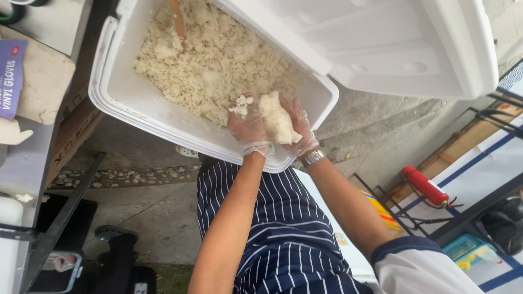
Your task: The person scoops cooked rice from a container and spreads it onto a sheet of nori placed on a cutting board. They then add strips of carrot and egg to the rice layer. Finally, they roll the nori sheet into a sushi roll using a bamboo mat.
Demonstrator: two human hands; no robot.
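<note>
Outdoor concrete floor with a pebble strip, work going on over a big white cooler, lid swung open. Cooler is part-filled with loose cooked white rice; a wooden paddle handle sticks out of the pile at the far end.

Both hands wear thin clear gloves. Left hand and right hand are cupped together around 1 rice clump, held just above the near rim, inside the cooler. Grip state: both hands partly closed, cradling and pressing the clump between palms, not clenched. Small crumbs cling to the left glove near the fingertips.

Handling, as I judge it: light, soft, sticky, no stiffness. Crumbles if squeezed unevenly or held by 1 edge. Support from below with cupped palms, even pressure from 2 sides. Gloves likely cut sticking but grains still cling.

Nearby: steel wristwatch on the right wrist, striped apron, red fire extinguisher on the ground to the right.
</note>
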